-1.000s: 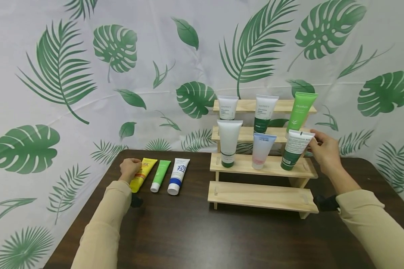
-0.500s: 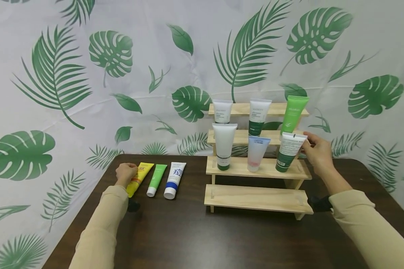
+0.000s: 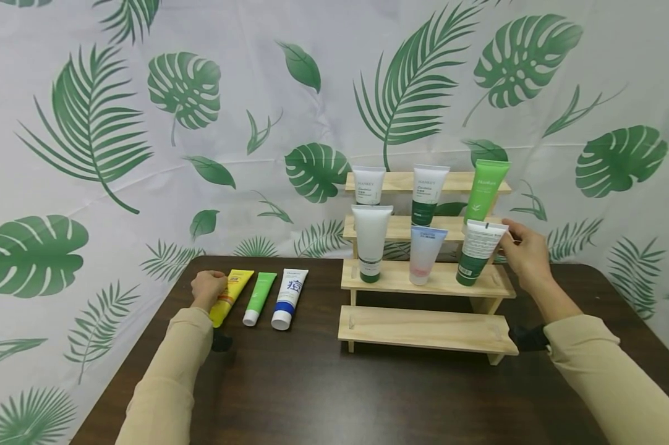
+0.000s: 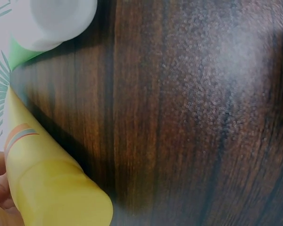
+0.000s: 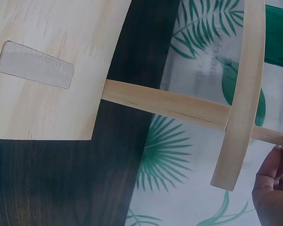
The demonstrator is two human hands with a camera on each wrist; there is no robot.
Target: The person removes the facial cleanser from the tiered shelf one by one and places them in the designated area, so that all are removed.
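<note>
At the table's left, my left hand (image 3: 208, 288) holds the edge of a yellow squeeze tube (image 3: 235, 289) lying flat. In the left wrist view its curled fingers (image 4: 0, 195) sit against the tube's side, with the rounded yellow end toward the camera. Right of it lie a small green tube (image 3: 260, 296) with a white cap and a white tube with a blue band (image 3: 290, 296). My right hand (image 3: 526, 250) pinches the upper edge of a white-and-green tube (image 3: 481, 247), cap down at the right end of a wooden shelf tier; in the right wrist view that hand is partly cut off.
The stepped wooden rack (image 3: 423, 327) stands on a dark table (image 3: 334, 395). On its tiers stand a tall white tube (image 3: 371, 235), a pink-blue tube (image 3: 426, 256), a bright green tube (image 3: 486, 188) and two white-and-green tubes. A leaf-print cloth (image 3: 229, 123) hangs behind.
The head view has shifted slightly, so everything sits a little further left and lower. Both hands stay at the same tubes, and no tube has visibly moved on the table or rack.
</note>
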